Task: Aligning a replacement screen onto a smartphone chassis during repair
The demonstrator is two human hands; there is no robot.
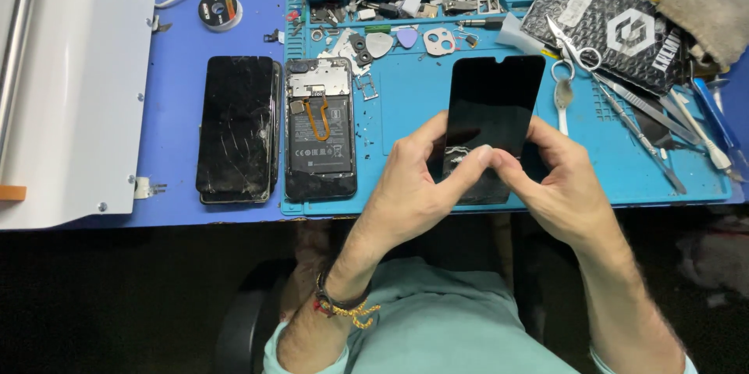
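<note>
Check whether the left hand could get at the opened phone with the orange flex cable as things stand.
Probably yes, once freed. The opened phone lies just left of the left hand on the blue mat, with nothing between them. But both it and the right hand are gripping the black screen panel.

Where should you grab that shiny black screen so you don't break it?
By its long side edges, near the lower end, coming from below. The black screen panel is thin, flat and glossy, so the left hand and right hand pinch its bottom there, off the face.
</note>
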